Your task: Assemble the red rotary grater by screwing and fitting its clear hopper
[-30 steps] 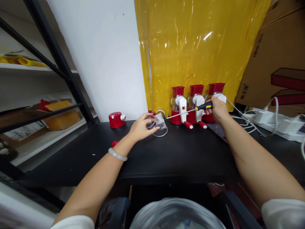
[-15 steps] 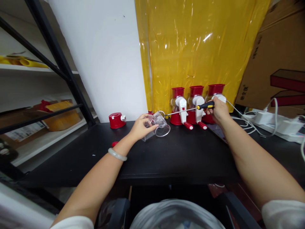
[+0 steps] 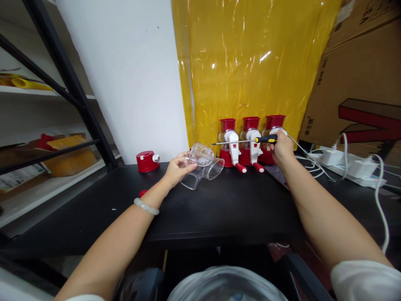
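Note:
My left hand (image 3: 177, 169) grips a clear plastic housing (image 3: 202, 164), held tilted just above the black table (image 3: 219, 205), its open mouth turned to the right. My right hand (image 3: 280, 148) is closed on a screwdriver (image 3: 250, 141) with a black and yellow handle; its thin shaft points left toward the clear housing, with the tip a short gap from it. Three red and white hand-crank grinders (image 3: 247, 140) stand in a row at the back, right behind the screwdriver. A pale bangle sits on my left wrist.
A red round base (image 3: 146, 161) rests at the table's back left, and a small red part (image 3: 143, 193) lies by my left wrist. Yellow plastic sheeting (image 3: 250, 62) hangs behind. Power strips with white cables (image 3: 344, 161) and cardboard boxes (image 3: 360, 83) fill the right; a black shelf frame (image 3: 65, 79) stands left.
My left hand has lifted the clear housing and tipped it so its mouth faces right. The screwdriver has risen slightly and its tip has drawn back out of the housing.

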### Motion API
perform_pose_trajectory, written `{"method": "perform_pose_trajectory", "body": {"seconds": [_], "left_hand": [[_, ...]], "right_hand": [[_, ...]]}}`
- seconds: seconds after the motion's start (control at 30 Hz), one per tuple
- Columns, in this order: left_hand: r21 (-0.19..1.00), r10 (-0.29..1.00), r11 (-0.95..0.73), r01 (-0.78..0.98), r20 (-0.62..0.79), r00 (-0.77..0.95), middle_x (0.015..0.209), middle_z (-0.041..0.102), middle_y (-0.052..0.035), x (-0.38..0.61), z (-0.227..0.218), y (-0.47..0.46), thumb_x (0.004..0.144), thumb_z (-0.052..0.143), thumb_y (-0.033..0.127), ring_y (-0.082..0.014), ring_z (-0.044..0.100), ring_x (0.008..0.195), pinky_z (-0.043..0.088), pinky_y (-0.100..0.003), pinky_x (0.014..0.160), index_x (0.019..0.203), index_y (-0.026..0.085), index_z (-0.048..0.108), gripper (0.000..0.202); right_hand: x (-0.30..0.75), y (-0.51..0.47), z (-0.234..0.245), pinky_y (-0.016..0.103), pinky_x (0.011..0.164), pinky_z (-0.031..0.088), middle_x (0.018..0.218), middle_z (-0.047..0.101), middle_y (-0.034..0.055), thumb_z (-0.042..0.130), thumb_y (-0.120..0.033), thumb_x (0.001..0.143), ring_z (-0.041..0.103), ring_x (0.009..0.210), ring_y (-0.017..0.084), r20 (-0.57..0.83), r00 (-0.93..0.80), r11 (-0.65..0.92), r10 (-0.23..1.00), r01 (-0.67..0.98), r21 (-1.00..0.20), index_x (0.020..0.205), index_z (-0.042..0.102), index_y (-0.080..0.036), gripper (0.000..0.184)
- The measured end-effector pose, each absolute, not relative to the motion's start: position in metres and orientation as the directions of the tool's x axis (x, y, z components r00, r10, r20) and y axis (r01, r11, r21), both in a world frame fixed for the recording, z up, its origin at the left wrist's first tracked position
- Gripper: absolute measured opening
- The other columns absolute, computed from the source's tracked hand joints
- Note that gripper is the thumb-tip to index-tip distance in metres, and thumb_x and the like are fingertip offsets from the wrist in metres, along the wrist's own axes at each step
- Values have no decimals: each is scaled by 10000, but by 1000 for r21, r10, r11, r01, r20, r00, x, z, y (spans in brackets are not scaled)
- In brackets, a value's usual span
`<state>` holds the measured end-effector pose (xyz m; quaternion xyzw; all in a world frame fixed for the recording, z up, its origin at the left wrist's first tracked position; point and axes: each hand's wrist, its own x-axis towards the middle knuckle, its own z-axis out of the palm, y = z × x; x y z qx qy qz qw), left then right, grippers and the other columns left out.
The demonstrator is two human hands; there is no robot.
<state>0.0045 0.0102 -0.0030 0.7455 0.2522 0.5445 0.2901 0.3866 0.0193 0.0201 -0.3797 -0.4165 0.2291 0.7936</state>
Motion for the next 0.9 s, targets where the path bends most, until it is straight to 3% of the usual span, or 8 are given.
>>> {"method": "perform_pose_trajectory", "body": {"seconds": [0.17, 0.5, 0.73, 0.9], "left_hand": [[680, 670, -729, 73, 689, 276, 1086, 665, -102, 4, -1, 9, 692, 814, 457, -260, 627, 1104, 454, -479, 1069, 536, 183, 511, 438], [595, 624, -780, 191, 725, 292, 1131, 656, -100, 4, 6, 0, 713, 801, 472, -248, 626, 1095, 486, -478, 1040, 516, 188, 492, 463], [542, 588, -808, 230, 766, 261, 1116, 628, -131, 4, 1, 7, 691, 810, 404, -271, 617, 1125, 496, -463, 1011, 512, 184, 505, 417], [520, 585, -803, 291, 783, 214, 1107, 637, -120, 4, 0, 6, 685, 808, 460, -278, 614, 1132, 507, -459, 1002, 507, 192, 493, 451]], "right_hand": [[387, 20, 19, 275, 351, 308, 367, 331, -72, 483, -692, 874, 372, 329, 122, 501, 549, 601, 670, -4, -799, 713, 443, -262, 461], [387, 23, 13, 293, 371, 338, 391, 338, -69, 546, -635, 866, 353, 343, 116, 543, 532, 626, 650, 31, -779, 727, 494, -251, 412], [389, 23, 13, 272, 359, 356, 386, 357, -69, 516, -619, 883, 370, 332, 119, 584, 527, 646, 618, 83, -759, 687, 490, -260, 410], [387, 20, 15, 276, 353, 336, 386, 370, -59, 477, -617, 901, 374, 339, 131, 587, 527, 629, 615, 122, -768, 689, 490, -267, 410]]}}
